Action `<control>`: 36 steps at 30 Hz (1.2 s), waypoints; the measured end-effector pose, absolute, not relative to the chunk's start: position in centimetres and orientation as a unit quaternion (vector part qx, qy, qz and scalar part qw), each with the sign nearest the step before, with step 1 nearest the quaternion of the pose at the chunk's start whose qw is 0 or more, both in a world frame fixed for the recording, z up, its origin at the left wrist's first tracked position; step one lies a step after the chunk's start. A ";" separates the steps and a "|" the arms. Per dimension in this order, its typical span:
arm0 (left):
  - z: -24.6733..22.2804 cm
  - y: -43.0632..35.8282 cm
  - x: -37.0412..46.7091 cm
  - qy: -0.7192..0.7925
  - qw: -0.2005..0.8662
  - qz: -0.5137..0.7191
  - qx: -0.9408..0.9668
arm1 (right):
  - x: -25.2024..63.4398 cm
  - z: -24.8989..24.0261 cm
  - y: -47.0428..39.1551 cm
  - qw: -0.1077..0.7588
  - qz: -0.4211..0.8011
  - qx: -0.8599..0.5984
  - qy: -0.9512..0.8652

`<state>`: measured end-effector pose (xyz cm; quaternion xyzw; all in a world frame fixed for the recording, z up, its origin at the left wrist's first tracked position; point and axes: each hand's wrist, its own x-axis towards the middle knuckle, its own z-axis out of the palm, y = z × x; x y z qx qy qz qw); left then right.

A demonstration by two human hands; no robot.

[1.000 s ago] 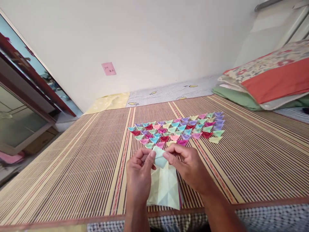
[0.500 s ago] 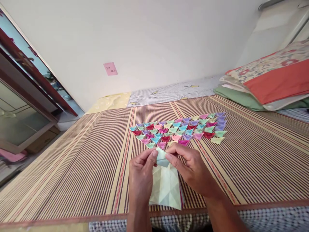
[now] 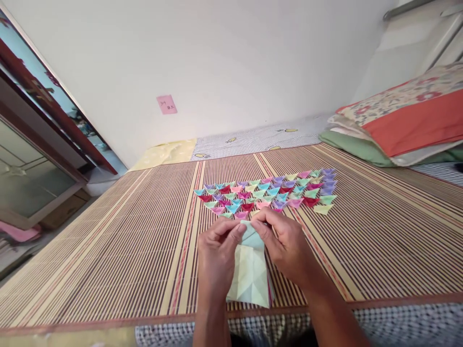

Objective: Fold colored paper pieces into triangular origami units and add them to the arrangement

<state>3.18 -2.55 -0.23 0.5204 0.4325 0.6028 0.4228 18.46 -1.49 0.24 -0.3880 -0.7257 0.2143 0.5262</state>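
Between my two hands is a pale green folded paper (image 3: 253,238), pinched along its top edge. My left hand (image 3: 220,246) grips its left corner with thumb and forefinger. On the other side, the thumb and fingers of my right hand (image 3: 284,238) close on the right corner. Just below lies a stack of creased paper sheets (image 3: 249,279), pale yellow-green on top with coloured edges showing at the right. Beyond my fingertips, rows of small folded paper boats (image 3: 265,193) in many colours rest on the striped mat (image 3: 137,250). My hands hide part of the nearest row.
Folded bedding (image 3: 412,120) in red, floral and green is piled at the back right. A pink note (image 3: 167,104) is stuck on the white wall (image 3: 253,62). At the left is a doorway with a framed glass door (image 3: 29,168). Checked cloth (image 3: 408,320) shows along the front edge.
The pale green paper has turned in my fingers and now shows a wider, flatter face. Both hands have shifted slightly, the left one to the right.
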 end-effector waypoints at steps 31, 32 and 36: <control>3.2 -13.2 6.8 0.382 0.475 0.672 0.421 | 20.8 2.2 -12.8 0.565 0.512 -0.337 -0.553; 3.2 -13.3 6.8 0.381 0.486 0.665 0.422 | 20.7 2.2 -13.0 0.572 0.506 -0.340 -0.549; 3.7 -14.1 6.8 0.359 0.544 0.612 0.447 | 21.1 2.9 -14.0 0.589 0.458 -0.355 -0.563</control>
